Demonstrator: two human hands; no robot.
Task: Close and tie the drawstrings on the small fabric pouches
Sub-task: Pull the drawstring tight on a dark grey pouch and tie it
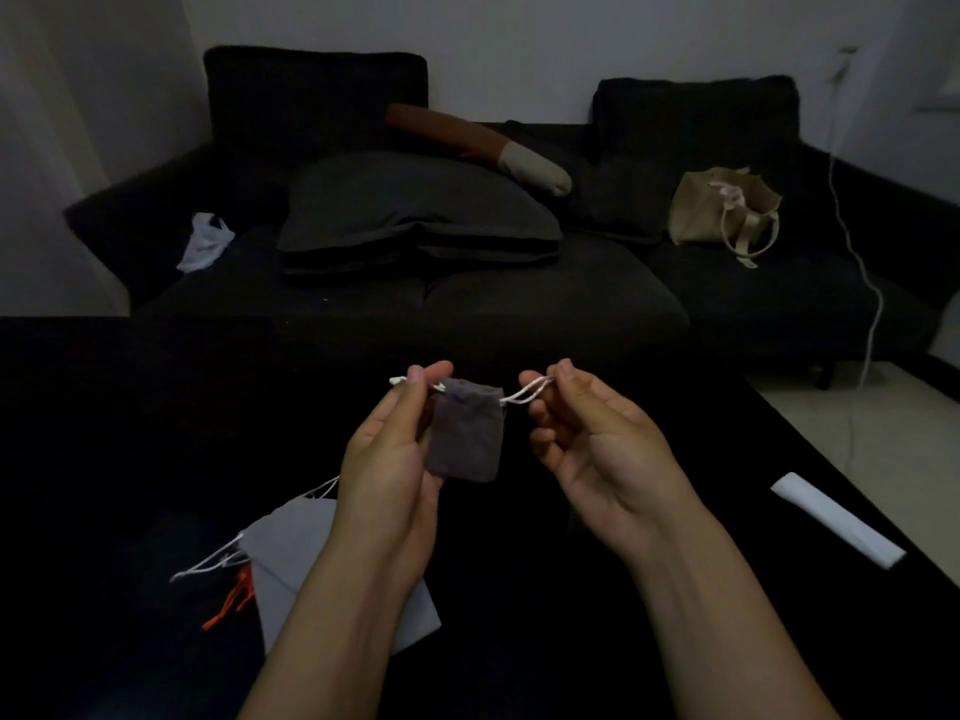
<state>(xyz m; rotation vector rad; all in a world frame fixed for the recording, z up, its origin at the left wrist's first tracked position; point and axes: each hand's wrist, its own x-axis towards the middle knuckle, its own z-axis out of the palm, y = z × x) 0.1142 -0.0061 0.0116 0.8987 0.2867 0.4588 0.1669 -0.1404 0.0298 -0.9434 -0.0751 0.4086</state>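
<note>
Far left on the dark worktop (571,641): loose white and orange cords (228,579) beside a flat grey pouch (291,558), partly hidden under the left forearm, mouth apparently not drawn, though dim light makes that hard to judge. Then the left hand (387,454), fingers (434,374) pinching the left drawstring (400,380) close to the channel. Between the hands, held in the air above the worktop: small dark pouch (467,433), hanging upright, mouth gathered only partway. Right of it, the right drawstring (530,393) pulled out slack to the right hand (597,449), pinched between thumb and forefinger, other fingers loosely curled. Far right: a white roll (836,519) near the worktop edge.

Risks from here: uneven pull bunching the fabric to one side and jamming the channel; a cord end slipping from a shallow pinch; knot tied before full closure, leaving a gap at the mouth.
</note>
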